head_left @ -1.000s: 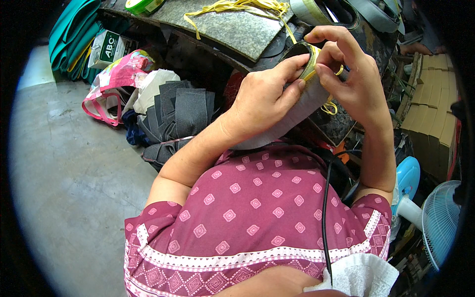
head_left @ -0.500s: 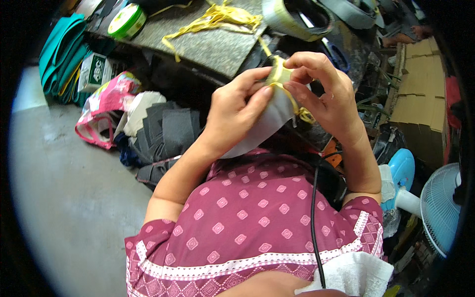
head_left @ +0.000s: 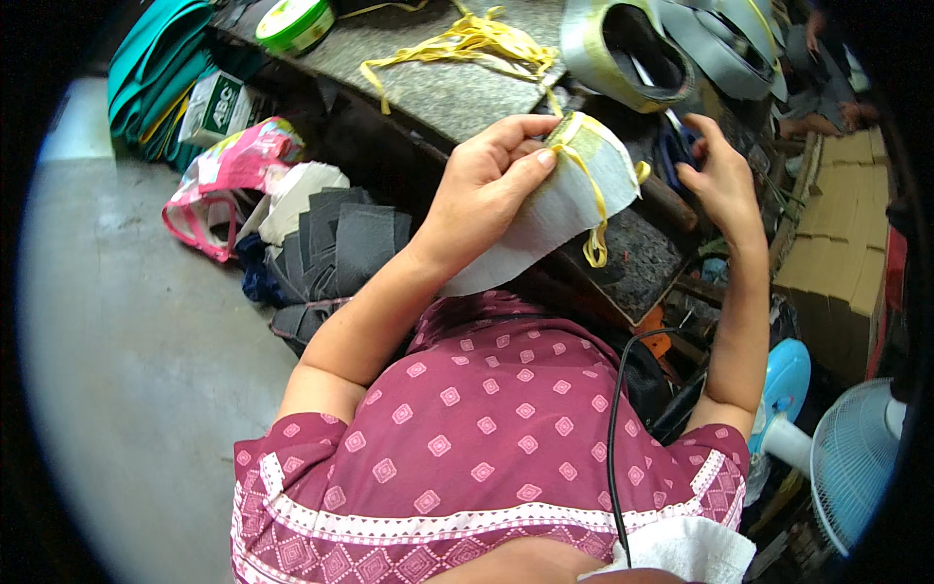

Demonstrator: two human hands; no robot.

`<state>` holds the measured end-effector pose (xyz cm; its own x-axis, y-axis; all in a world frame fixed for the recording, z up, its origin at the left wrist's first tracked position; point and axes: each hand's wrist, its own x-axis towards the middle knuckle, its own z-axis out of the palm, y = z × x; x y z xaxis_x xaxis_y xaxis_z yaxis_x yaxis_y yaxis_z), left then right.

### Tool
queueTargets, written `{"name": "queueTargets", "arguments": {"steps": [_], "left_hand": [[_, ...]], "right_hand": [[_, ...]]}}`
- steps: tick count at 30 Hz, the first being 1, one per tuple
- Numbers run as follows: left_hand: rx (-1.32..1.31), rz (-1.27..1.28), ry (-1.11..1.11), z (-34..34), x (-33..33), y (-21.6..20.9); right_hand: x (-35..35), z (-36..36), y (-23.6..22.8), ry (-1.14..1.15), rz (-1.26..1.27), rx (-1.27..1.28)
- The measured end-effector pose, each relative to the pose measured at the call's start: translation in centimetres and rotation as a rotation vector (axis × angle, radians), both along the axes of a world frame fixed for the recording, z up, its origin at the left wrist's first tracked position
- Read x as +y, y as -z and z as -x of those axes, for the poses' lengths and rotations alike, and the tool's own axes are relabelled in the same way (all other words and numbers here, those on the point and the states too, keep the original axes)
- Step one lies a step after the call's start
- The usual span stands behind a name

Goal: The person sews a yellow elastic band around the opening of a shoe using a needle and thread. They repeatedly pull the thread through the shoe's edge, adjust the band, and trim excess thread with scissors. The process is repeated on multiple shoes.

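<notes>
Between thumb and fingers, my left hand [head_left: 496, 175] pinches the top edge of a light grey cloth piece [head_left: 545, 219]. A thin yellow strip [head_left: 591, 190] runs along that edge and hangs in a loop over the cloth. To the right, my right hand [head_left: 722, 180] has its fingers and thumb closed on the dark blue handles of a pair of scissors [head_left: 678, 151]. The scissors' metal blades point away toward the bench's far side and are partly hidden.
A tangle of yellow strips [head_left: 472, 47] lies on the stone-topped bench [head_left: 443, 102], beside a green-rimmed tub [head_left: 295, 26]. Grey rolled bands [head_left: 623, 83] stand at the back. Dark cloth pieces [head_left: 365, 238] are stacked at left; a fan [head_left: 856, 462] and cardboard [head_left: 837, 214] are at right.
My right hand has let go of the yellow strip, moved right and taken hold of the scissors. My left hand keeps the cloth, which now shows more fully. The view has shifted.
</notes>
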<state>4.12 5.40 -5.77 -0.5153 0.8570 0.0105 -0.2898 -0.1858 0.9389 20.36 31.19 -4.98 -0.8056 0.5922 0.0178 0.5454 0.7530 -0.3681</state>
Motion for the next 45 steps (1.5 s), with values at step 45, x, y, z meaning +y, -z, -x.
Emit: {"name": "queueTargets", "arguments": {"steps": [45], "left_hand": [[-0.18,0.067,0.041,-0.6,0.9,-0.9]], "right_hand": [[-11.2,-4.5,-5.2,-0.488,-0.125,0.134]]}}
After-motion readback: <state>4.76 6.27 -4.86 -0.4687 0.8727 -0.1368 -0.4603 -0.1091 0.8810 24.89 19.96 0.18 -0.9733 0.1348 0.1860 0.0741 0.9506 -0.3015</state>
